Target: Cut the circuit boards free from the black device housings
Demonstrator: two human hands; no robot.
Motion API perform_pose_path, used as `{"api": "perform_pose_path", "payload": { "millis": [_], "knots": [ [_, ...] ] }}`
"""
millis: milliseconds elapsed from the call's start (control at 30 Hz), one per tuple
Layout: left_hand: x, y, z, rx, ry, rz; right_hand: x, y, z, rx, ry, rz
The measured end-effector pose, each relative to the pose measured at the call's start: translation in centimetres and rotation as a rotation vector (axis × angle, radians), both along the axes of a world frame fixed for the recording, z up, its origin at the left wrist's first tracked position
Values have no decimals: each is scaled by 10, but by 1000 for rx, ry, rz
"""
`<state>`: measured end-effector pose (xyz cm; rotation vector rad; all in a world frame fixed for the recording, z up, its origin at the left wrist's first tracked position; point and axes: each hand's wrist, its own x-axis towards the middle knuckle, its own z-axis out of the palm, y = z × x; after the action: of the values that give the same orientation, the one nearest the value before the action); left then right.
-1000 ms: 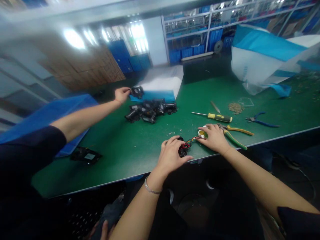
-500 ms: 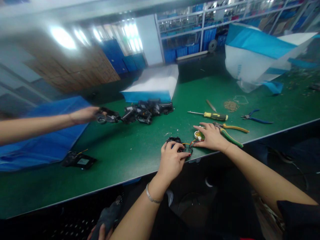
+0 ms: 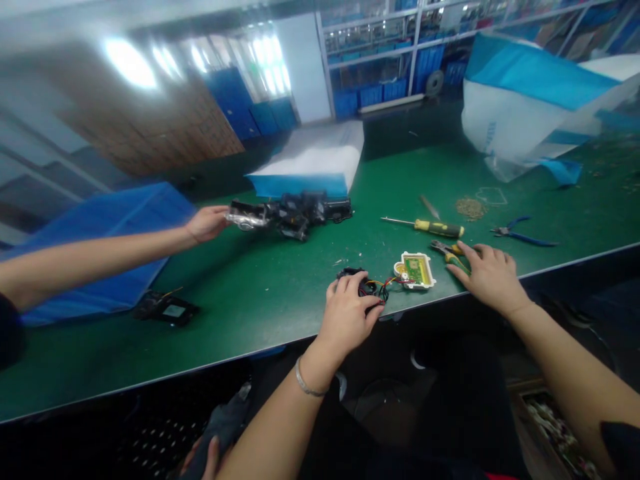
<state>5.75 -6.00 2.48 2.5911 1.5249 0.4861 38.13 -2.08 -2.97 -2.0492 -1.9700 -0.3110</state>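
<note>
My left hand (image 3: 349, 312) presses down on a small black part (image 3: 356, 280) near the table's front edge, fingers curled over it. Red, black and yellow wires (image 3: 388, 285) run from that part to a green circuit board in a pale frame (image 3: 417, 270) lying uncovered just to the right. My right hand (image 3: 487, 277) lies over the green and yellow handles of the pliers (image 3: 449, 250), fingers spread loosely on them.
A co-worker's hand (image 3: 207, 222) at the left holds a black part next to a heap of black parts (image 3: 300, 212). A yellow-handled screwdriver (image 3: 430, 227), blue pliers (image 3: 520, 235), a pile of screws (image 3: 470, 207), white and blue bags (image 3: 525, 113) and a black module (image 3: 167, 309) lie on the green table (image 3: 260, 293).
My right hand has left the circuit board and slid right onto the pliers, baring the board. The co-worker's hand has come back to the heap of black parts.
</note>
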Motion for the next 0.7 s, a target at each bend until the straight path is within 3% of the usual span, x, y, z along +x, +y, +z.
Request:
{"api": "perform_pose_path", "payload": {
  "millis": [100,167,267,333,400,500,700],
  "knots": [
    [0,0,1,9,70,7,-4,-7,4,-7,78,-23],
    [1,-1,2,19,105,18,-9,-16,15,-31,276,-29],
    [2,-1,3,31,139,25,-24,-37,38,-215,935,-25],
    [3,-1,4,34,148,16,-42,-56,52,-459,1447,23],
    [2,0,5,33,145,8,-62,-75,61,-691,1734,101],
    [2,0,7,38,123,10,-87,-94,59,-834,1757,135],
    [4,5,6,36,16,-43,-103,-95,38,-741,1547,124]
  ]
}}
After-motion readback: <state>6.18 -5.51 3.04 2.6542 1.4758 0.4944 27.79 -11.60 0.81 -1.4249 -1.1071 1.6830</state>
